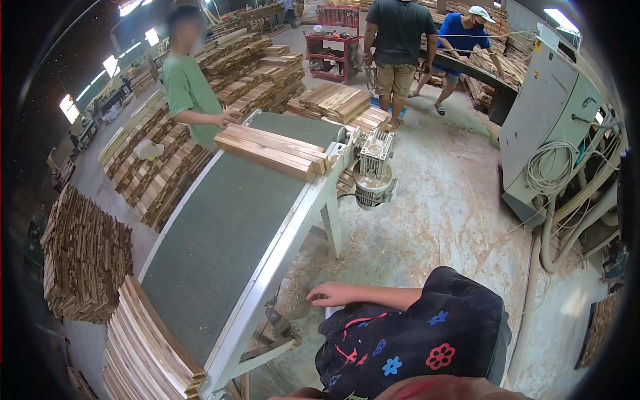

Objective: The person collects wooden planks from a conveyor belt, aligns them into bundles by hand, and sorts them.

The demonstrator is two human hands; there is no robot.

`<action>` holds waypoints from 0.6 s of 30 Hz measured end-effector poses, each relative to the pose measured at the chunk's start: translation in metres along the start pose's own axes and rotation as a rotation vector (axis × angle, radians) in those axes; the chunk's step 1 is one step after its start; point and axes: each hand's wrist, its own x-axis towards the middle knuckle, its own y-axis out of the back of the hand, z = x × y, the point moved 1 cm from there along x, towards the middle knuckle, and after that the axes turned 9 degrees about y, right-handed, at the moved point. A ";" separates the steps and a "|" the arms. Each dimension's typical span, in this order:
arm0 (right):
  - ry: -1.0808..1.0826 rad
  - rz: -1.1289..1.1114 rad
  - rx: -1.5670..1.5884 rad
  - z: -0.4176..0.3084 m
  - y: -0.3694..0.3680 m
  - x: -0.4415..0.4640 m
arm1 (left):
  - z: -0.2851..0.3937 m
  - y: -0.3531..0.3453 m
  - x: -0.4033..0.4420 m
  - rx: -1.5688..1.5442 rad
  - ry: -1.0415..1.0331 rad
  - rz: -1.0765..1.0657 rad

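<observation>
Dark cloth, printed with blue, red and pink flowers: one shirt [407, 333], worn by the camera wearer, at the lower edge.

Right hand [327, 293], bare: arm reaching leftward from the sleeve; fingers released, slightly bent, gripping nothing; held beside the near part of the conveyor frame, apart from it.

Left hand: outside the view; state of its fingers cannot be told.

Conveyor, one: green belt [220, 227] between pale metal side rails, the right-hand rail [267, 260] nearest the right hand.

Wooden strips [143, 347], many: long, pale and brown, packed side by side at the near end of the belt.

Stack of wood [87, 260], one: rough-edged, on the floor left of the conveyor.

Wooden boards [267, 152], several: lying side by side across the far part of the belt, well apart from the right hand.

Motor [375, 175], one: ribbed metal, at the far right corner of the conveyor.

Person in green [190, 93]: at the far left of the belt, hands near the boards' left end; contact cannot be told.

Cabinet [547, 100], grey, with coiled cable [552, 165] on its side: at right.

Farther back: long rows of stacked timber [260, 80]; red cart [333, 55] bearing tools; person in dark shirt [400, 40]; person in blue [463, 33], leaning forward.
</observation>
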 end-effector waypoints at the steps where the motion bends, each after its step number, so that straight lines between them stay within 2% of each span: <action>1: -0.007 -0.009 -0.018 -0.003 0.001 0.001 | 0.000 -0.005 0.002 0.049 0.032 0.031; 8: -0.037 -0.024 0.017 -0.018 0.011 0.002 | -0.005 -0.029 0.008 0.278 0.181 0.157; 11: -0.035 -0.074 -0.051 -0.018 0.011 -0.001 | -0.003 -0.036 0.011 0.343 0.195 0.203; 15: -0.016 -0.027 -0.045 -0.031 0.025 0.001 | 0.010 -0.033 0.008 0.388 0.179 0.317; 18: -0.089 0.089 -0.314 -0.052 0.068 0.015 | 0.026 -0.027 0.005 0.392 0.158 0.418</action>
